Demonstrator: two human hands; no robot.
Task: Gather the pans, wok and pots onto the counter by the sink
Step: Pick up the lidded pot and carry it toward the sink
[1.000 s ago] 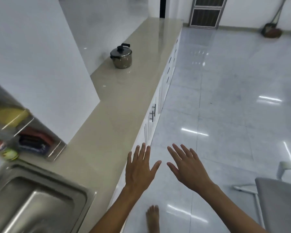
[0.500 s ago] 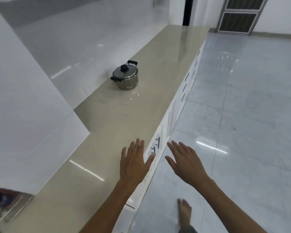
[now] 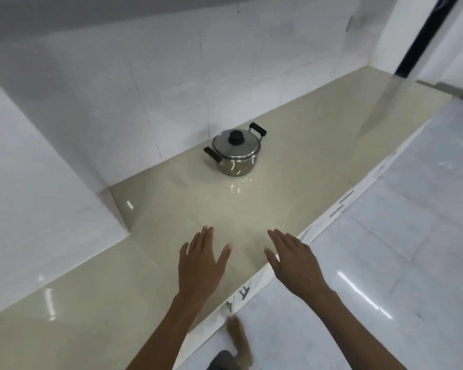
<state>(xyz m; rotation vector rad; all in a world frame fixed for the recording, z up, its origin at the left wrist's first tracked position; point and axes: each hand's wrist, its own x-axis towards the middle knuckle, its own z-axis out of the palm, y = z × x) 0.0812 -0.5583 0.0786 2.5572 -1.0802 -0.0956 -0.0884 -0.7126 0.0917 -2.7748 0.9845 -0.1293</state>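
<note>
Both hands, left hand (image 3: 201,265) and right hand (image 3: 292,259), hover flat and empty, well short of the lidded pot (image 3: 235,153) on the counter (image 3: 305,166) by the wall. A one-handle lift could tip it, sliding the lid (image 3: 235,142) off.

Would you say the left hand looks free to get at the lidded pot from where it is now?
Probably yes: the left hand is open and empty, and only bare counter lies between it and the pot. It is well short, though, so a further reach or step seems needed.
</note>
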